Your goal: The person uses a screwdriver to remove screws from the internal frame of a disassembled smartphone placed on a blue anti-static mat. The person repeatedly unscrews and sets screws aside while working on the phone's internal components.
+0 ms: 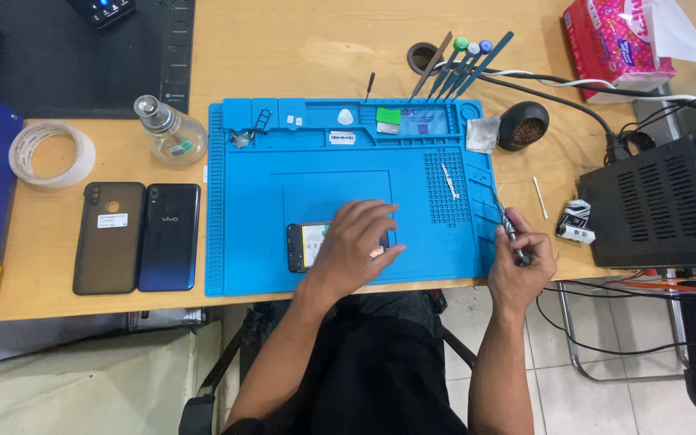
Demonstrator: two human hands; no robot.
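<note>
Blue repair mat (251, 242) is bearing an opened phone (304, 246) | left hand (356, 242) is pressing flat on it, fingers spread | right hand (521, 262) is gripping a screwdriver (511, 229) at mat's right edge | pry tools (465, 60) are lying beyond.

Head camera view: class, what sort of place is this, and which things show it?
Probably a phone repair bench. A blue repair mat covers the wooden desk, the left hand rests on an opened phone, the right hand holds a small screwdriver, and prying tools lie behind.
</note>
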